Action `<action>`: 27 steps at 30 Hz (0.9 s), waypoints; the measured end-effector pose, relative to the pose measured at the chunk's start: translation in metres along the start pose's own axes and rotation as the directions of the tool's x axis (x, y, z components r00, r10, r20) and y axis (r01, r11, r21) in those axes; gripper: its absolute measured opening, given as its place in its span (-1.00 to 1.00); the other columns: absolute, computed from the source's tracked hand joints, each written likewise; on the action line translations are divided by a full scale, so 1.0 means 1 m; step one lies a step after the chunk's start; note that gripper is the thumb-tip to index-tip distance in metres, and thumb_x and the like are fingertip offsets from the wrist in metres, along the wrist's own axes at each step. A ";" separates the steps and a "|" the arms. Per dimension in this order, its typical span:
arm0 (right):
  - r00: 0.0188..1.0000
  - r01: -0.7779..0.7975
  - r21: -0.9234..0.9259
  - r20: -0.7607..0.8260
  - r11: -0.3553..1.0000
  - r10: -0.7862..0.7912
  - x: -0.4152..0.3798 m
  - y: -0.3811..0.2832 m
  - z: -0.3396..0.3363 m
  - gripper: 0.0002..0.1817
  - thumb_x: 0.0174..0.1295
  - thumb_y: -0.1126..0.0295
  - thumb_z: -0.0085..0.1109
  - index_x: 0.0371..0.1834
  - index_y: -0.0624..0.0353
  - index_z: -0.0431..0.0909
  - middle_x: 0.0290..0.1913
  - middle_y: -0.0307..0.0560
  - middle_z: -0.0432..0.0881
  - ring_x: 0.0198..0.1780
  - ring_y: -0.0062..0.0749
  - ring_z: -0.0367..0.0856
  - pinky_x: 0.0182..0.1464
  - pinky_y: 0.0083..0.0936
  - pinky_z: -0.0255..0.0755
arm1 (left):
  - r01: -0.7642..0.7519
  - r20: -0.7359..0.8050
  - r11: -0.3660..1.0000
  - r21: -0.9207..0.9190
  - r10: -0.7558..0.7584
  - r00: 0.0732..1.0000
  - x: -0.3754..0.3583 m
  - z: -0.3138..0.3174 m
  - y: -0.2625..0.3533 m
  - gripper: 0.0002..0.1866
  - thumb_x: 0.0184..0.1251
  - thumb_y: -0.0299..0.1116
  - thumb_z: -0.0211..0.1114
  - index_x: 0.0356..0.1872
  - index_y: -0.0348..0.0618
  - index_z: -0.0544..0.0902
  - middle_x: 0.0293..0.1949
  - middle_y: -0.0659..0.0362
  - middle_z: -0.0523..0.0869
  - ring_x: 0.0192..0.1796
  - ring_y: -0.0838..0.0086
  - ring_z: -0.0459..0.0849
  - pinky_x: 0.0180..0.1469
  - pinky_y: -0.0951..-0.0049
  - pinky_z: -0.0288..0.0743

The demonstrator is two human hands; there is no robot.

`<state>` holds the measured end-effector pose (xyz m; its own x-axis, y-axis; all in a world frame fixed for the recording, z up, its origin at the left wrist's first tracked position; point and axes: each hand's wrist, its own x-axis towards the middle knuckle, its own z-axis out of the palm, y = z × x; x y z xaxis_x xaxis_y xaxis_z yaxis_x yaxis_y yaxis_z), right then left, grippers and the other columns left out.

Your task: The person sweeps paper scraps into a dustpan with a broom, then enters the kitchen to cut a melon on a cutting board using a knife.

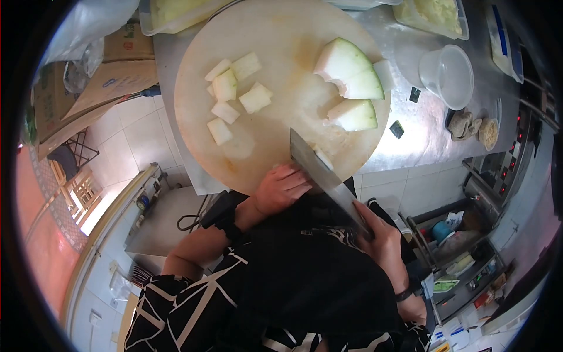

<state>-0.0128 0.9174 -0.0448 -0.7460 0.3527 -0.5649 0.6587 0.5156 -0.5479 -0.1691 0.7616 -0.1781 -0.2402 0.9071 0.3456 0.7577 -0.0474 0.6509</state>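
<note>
A cleaver (321, 173) is in my right hand (381, 237), its blade slanting up and left over the near edge of the round cutting board (281, 58). My left hand (281, 189) rests at that edge, just left of the blade, with its fingers together; whatever they hold is hidden. Beside the blade's right face a pale melon piece (324, 157) shows in part. Several pale chunks (224, 85) lie on the board's left side. At the right sit a large green-rinded melon wedge (350, 69) and a smaller one (353, 115).
A round clear plastic tub (447, 76) stands on the metal table (410, 149), near two small dark squares (397, 129) and brownish lumps (463, 125). Food containers (431, 17) line the far edge. Cardboard boxes (97, 88) are at the left.
</note>
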 end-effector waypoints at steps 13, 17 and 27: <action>0.997 0.018 0.074 -0.074 0.997 -0.013 -0.009 0.001 0.006 -0.39 -0.25 0.60 0.15 0.04 0.02 0.42 -0.40 0.04 0.55 -0.42 -0.11 0.56 -0.39 -0.42 0.45 | 0.046 -0.020 0.997 -0.057 -0.047 0.999 -0.006 0.000 0.003 -0.72 -0.18 -0.49 0.15 -0.31 -0.21 0.59 -0.21 0.20 0.57 -0.14 0.40 0.52 -0.20 0.49 0.45; 0.999 -0.023 0.028 -0.024 0.999 0.023 -0.015 -0.004 0.000 -0.37 -0.27 0.60 0.17 0.04 0.02 0.42 -0.38 0.04 0.55 -0.40 -0.12 0.56 -0.38 -0.44 0.46 | -0.017 -0.015 1.000 0.006 0.017 1.000 -0.005 -0.004 0.001 -0.75 -0.21 -0.50 0.17 -0.37 -0.22 0.58 -0.25 0.20 0.56 -0.16 0.37 0.52 -0.22 0.48 0.46; 0.989 -0.147 0.091 0.024 0.985 0.145 0.011 -0.001 0.019 -0.44 -0.19 0.60 0.12 0.03 0.06 0.42 -0.34 0.11 0.57 -0.32 -0.09 0.57 -0.30 -0.41 0.46 | 0.019 -0.019 1.000 -0.003 -0.019 1.000 0.009 -0.013 0.006 -0.66 -0.16 -0.50 0.14 -0.23 -0.19 0.59 -0.21 0.25 0.58 -0.12 0.46 0.53 -0.17 0.54 0.46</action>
<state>-0.0195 0.9058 -0.0621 -0.6399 0.4052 -0.6529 0.7672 0.3852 -0.5129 -0.1752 0.7636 -0.1624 -0.2661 0.8998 0.3457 0.7514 -0.0310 0.6591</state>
